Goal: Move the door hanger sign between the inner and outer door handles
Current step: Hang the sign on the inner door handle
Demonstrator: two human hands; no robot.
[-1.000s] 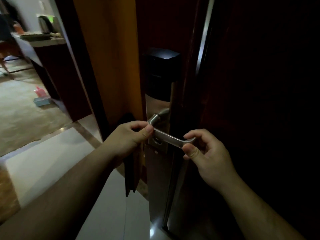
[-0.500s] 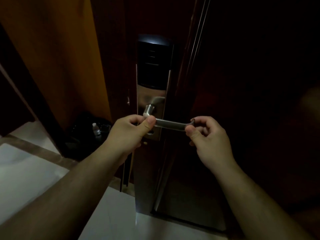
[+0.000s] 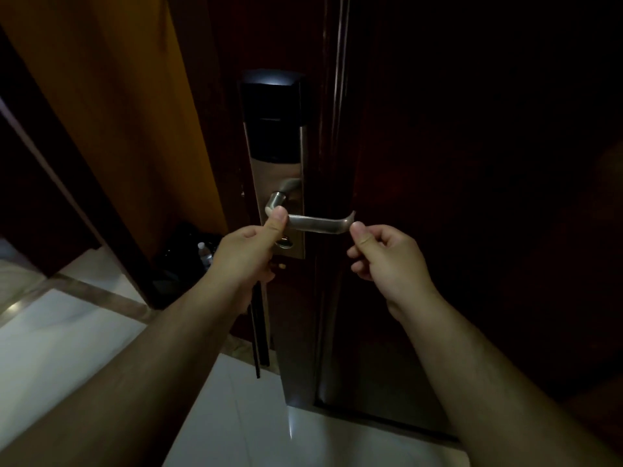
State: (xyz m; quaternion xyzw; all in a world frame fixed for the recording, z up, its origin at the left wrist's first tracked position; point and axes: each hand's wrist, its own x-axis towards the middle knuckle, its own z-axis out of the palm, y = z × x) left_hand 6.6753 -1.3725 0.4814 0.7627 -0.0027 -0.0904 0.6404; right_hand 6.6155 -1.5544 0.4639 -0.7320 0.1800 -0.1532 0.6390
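Item, nearest the camera: two bare forearms are being held out over pale floor tiles (image 3: 84, 332). Left hand (image 3: 246, 256): its thumb is being pressed on top of the door handle (image 3: 317, 224) close to the bend. Its fingers are being kept curled underneath and are mostly hidden. Door hanger sign (image 3: 258, 332): a dark, thin strip is being seen edge-on, hanging straight down from under the left hand, which appears to be gripping its top. The strip is being shown beside the lower lock plate (image 3: 279, 170); whether its loop is round the lever cannot be told. Right hand (image 3: 387, 261): the fingers are being kept curled and the thumb is being laid on the forefinger just beside the lever's upturned free end. Whether anything is being pinched there cannot be told in the dim light. Door handle: a brushed metal lever is being held level. Above it, a black reader block (image 3: 273, 109) is being carried on the same plate. Door (image 3: 472, 163): dark wood, largely being lost in shadow. Further back, low at left, a water bottle (image 3: 204, 252) is being seen against a dark bundle (image 3: 182, 244). Behind these an ochre wall (image 3: 118, 96) is being dimly lit.
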